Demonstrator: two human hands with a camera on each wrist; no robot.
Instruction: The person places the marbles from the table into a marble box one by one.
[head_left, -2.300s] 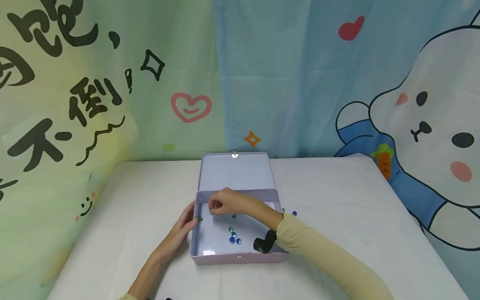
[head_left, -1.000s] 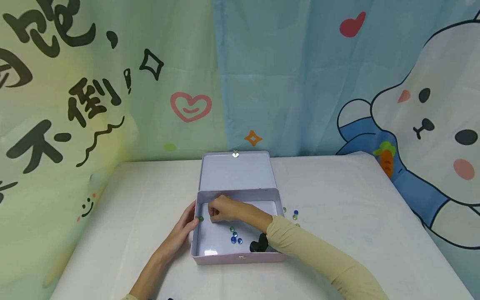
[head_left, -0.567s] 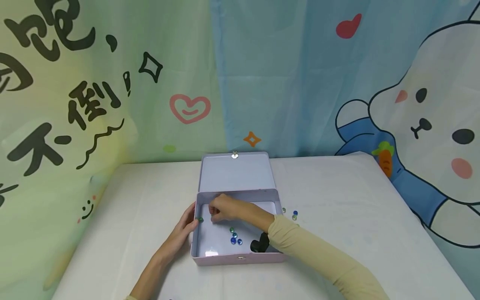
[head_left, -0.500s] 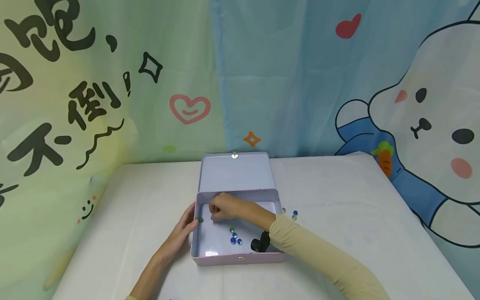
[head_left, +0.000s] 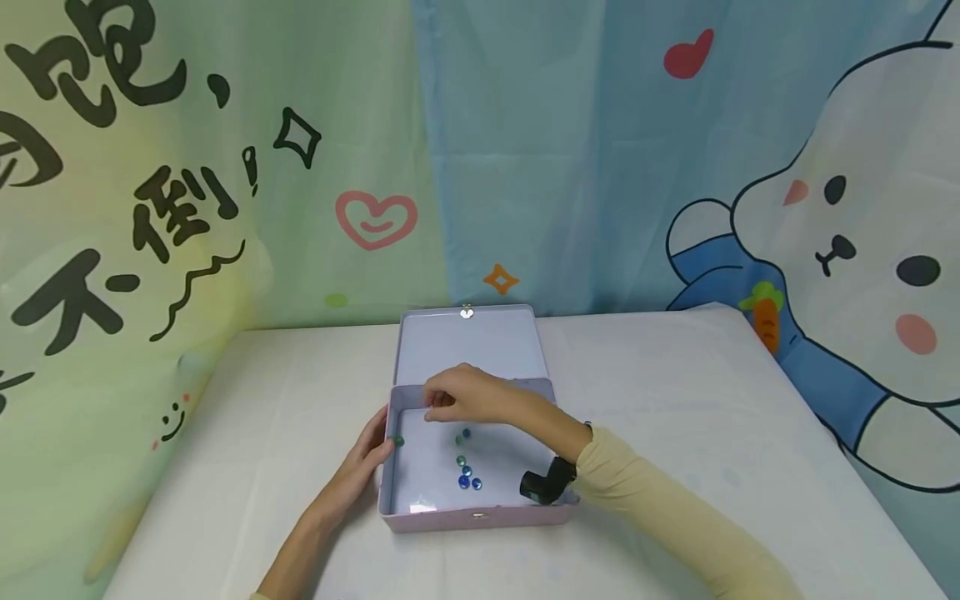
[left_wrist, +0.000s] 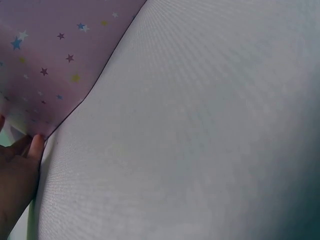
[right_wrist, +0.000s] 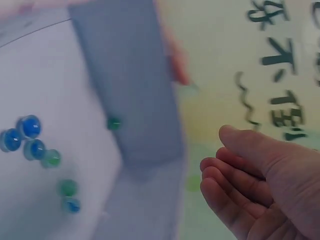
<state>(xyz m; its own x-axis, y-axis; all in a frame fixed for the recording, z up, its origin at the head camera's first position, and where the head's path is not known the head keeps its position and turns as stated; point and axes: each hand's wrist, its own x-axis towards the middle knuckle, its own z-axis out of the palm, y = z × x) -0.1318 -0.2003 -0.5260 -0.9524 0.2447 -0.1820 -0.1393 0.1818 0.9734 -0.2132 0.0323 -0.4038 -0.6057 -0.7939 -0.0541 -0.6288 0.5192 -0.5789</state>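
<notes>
A lilac metal box (head_left: 480, 518) stands on the table, its lid (head_left: 472, 346) laid back. My left hand (head_left: 360, 458) rests against the box's left side, thumb at the rim. The left wrist view shows those fingertips touching the star-printed wall (left_wrist: 55, 55). Over the box's back left part is my right hand (head_left: 465, 396), fingers loosely bent with nothing between them, as the right wrist view shows. A green marble (right_wrist: 68, 188) and a blue marble (right_wrist: 72, 205) lie together on the box floor. Another green marble (head_left: 399, 440) sits by the left wall.
Several more marbles (head_left: 463, 482), blue and green, cluster near the middle of the box floor. A blue marble (head_left: 588, 424) outside the box shows partly behind my right forearm. A white cloth (head_left: 675, 400) covers the table, and a printed curtain (head_left: 517, 167) hangs behind.
My right hand has lifted up and back from the box floor, fingers loosened. A green marble that was at its fingertips now lies farther right, beside the blue one. The left hand has stayed.
</notes>
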